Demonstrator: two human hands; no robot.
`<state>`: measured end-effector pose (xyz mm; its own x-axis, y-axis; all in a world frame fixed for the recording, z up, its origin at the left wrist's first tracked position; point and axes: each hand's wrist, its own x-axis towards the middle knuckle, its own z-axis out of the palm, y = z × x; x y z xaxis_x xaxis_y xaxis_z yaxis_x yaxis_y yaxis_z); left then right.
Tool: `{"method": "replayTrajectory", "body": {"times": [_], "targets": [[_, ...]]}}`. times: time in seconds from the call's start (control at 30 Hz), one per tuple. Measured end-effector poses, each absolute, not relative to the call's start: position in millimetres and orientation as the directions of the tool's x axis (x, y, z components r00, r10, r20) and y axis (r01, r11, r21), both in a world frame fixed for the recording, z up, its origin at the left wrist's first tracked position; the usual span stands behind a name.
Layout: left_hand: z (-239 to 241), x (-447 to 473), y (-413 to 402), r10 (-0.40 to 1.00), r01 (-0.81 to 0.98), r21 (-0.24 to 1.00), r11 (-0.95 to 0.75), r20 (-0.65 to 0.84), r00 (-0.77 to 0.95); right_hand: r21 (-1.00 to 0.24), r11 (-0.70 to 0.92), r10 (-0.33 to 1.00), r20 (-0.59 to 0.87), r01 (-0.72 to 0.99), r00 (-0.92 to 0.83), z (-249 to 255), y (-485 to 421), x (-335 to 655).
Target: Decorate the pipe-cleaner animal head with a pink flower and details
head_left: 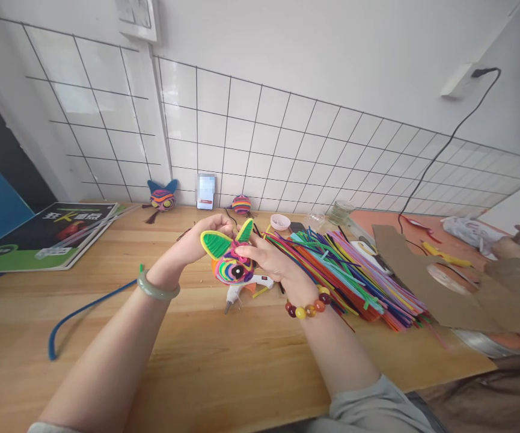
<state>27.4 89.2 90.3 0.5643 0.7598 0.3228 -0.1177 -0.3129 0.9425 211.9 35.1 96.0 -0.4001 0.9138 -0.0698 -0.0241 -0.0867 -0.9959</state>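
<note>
A colourful pipe-cleaner animal head [229, 269] with two green, yellow-edged ears and a round black eye is held up in front of me. My right hand [266, 255] grips it from the right, fingers and thumb around its upper side near the ear. Behind the left ear, my left hand [210, 231] is curled against the head, its fingertips partly hidden. Just below lies a white hot glue gun [233, 294], nozzle pointing towards me, partly covered by the head. A large bundle of pipe cleaners [345, 270] in many colours spreads right of my right hand.
A blue pipe cleaner [88, 304] lies at left, near a magazine [61, 231]. Along the wall stand another animal head [162, 197], a phone [206, 191], a striped ball [241, 204], a bowl [280, 222] and a glass jar [341, 211]. Cut cardboard [404, 264] lies at right, near another person's hand.
</note>
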Motion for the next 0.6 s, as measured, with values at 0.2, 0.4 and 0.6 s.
{"method": "replayTrajectory", "body": {"times": [0.2, 0.4, 0.6], "targets": [[87.7, 30.4, 89.8, 0.799, -0.185, 0.953, -0.240, 0.302, 0.520, -0.997, -0.075, 0.930, -0.060, -0.029, -0.363, 95.7, 36.1, 210.0], [83.3, 24.8, 99.1, 0.892, -0.210, 0.954, -0.216, 0.280, 0.354, -0.996, -0.089, 0.962, -0.080, -0.023, -0.262, 88.7, 41.5, 209.9], [81.3, 22.4, 105.4, 0.903, -0.269, 0.950, -0.160, 0.251, 0.348, -0.979, 0.017, 0.990, 0.044, -0.202, -0.133, 79.4, 56.9, 215.6]]}}
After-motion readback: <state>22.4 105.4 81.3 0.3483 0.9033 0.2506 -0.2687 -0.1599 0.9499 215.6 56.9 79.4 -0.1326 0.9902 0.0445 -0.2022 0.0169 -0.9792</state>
